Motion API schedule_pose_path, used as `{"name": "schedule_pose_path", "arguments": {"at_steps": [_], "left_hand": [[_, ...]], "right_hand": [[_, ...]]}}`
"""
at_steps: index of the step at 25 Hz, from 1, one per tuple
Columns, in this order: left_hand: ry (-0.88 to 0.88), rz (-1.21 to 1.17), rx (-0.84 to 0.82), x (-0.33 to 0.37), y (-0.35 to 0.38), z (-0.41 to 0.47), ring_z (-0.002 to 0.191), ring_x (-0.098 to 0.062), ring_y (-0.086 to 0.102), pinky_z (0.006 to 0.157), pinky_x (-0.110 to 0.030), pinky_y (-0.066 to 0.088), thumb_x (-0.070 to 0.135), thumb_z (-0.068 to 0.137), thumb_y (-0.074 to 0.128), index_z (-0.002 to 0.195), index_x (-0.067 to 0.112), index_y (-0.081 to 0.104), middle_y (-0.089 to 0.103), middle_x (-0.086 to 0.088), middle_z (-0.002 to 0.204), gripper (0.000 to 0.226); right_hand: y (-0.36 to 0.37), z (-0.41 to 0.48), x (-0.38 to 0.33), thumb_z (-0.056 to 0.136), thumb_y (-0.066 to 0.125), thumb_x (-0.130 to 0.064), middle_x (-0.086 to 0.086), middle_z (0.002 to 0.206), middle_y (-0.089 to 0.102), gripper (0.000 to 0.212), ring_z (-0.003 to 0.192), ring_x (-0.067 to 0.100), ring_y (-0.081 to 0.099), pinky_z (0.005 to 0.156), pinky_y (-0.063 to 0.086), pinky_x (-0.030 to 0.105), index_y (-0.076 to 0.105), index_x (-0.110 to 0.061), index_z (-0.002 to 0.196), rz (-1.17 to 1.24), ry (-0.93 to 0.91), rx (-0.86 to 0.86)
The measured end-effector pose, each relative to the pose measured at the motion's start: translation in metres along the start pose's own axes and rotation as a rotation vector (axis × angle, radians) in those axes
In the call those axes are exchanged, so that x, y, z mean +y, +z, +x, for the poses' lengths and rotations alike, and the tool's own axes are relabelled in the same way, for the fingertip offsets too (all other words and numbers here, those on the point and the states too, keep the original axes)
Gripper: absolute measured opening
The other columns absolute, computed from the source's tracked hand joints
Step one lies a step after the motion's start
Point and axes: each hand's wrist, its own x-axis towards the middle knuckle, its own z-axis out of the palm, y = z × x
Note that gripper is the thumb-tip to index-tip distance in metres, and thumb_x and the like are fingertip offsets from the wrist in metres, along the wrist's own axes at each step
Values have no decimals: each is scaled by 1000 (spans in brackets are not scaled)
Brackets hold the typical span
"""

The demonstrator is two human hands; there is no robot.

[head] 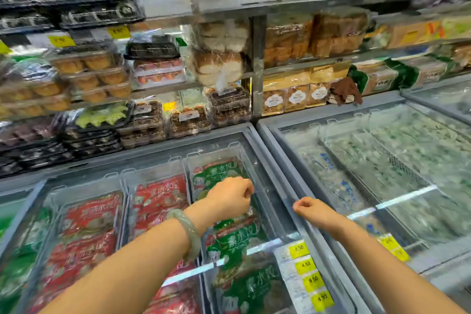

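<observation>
Head view: the left hand (229, 196) hovers, fingers curled, at the right edge of the freezer's glass lid (263, 181), over green packs (235, 243) reading "素水饺"; I cannot tell whether it grips anything. The right hand (312, 211) is a fist on the grey rim (276, 173) between the chests. Yellow price tags (305, 264) read "4.50".

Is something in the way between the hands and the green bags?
It seems so: a glass lid covers the green bags, showing light streaks. The left hand is over that glass; the right hand is by the rim.
</observation>
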Motion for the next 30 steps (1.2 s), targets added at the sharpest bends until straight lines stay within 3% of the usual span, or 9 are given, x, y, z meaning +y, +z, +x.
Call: {"name": "schedule_pose_path", "arguments": {"at_steps": [2,3,5,10,12,14,17,22,30], "left_hand": [[16,-2,-115,10,24,29,116,-29,52,98,-37,44,17,91,42,124,14,54,55,-9,129,35],[17,-4,-185,16,38,41,122,-29,49,102,-35,41,17,92,41,130,13,49,51,-10,135,39],[23,-2,-296,27,65,65,135,-26,38,110,-33,34,18,95,40,142,16,38,37,-9,149,48],[151,127,-334,50,111,113,147,-22,17,119,-33,19,15,95,43,150,17,24,18,-3,159,58],[222,195,-319,56,125,127,149,-20,8,120,-36,16,12,94,43,152,19,18,11,2,161,63],[286,285,-300,56,135,138,150,-18,3,121,-38,13,12,94,42,152,23,16,6,7,161,65],[385,421,-279,53,138,148,149,-16,6,121,-38,10,14,95,41,150,26,23,14,10,160,58],[370,329,-213,48,147,149,147,-14,15,115,-41,27,15,94,40,138,26,41,33,8,151,45],[399,279,-169,30,149,134,147,-12,12,110,-40,34,12,95,39,142,26,36,27,9,154,49]], "right_hand": [[2,18,23,96,47,-22,12,121,55,30,108,26,55,89,40,32,51,-9,123,-21,56,38],[7,29,37,96,49,-22,13,138,48,45,125,27,49,100,37,32,41,-5,137,-39,82,52],[18,40,57,94,52,-19,16,149,38,57,136,29,39,110,33,35,32,0,144,-71,90,94],[29,56,92,80,53,-24,14,113,64,39,100,26,62,78,48,33,58,-15,117,-84,44,44],[22,56,94,80,52,-15,16,119,59,44,102,22,57,80,44,30,56,-12,123,-86,50,31],[15,53,90,80,52,-8,16,117,59,42,107,30,57,90,47,39,58,-7,121,-101,49,46],[8,50,84,79,53,-7,8,125,56,58,116,29,55,94,47,40,51,-16,136,-106,77,21],[13,50,87,74,53,-3,-1,130,56,69,118,21,56,91,51,39,48,-25,139,-61,117,44],[39,43,84,70,50,-5,-6,132,57,71,118,18,56,92,51,36,51,-28,136,-30,131,160]]}}
